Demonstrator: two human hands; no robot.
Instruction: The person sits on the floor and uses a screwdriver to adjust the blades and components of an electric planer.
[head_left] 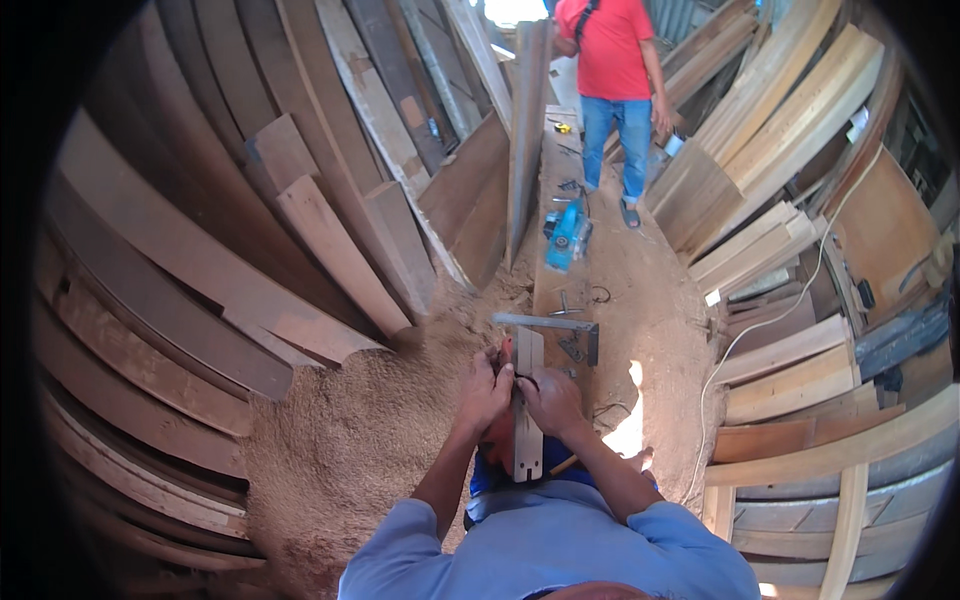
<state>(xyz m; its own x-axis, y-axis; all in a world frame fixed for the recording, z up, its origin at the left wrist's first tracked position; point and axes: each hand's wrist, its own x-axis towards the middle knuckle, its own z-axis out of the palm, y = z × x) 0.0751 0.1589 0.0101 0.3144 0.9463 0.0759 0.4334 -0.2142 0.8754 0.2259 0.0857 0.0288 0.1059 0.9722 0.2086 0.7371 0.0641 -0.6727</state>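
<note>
A red electric hand planer lies turned over in front of my body, its long pale metal sole facing up. My left hand grips its left side, thumb near the slot across the sole. My right hand is closed at the right side of the same slot, its fingers bent against the planer; any small part in them is hidden. Just beyond the planer, a try square lies on the narrow wooden bench. Farther along stands a blue electric planer.
Small metal tools and a yellow tape measure lie on the bench. Wood shavings cover the floor. Boards lean at left, timber stacks at right. A pale cord runs at right. Another person stands beyond.
</note>
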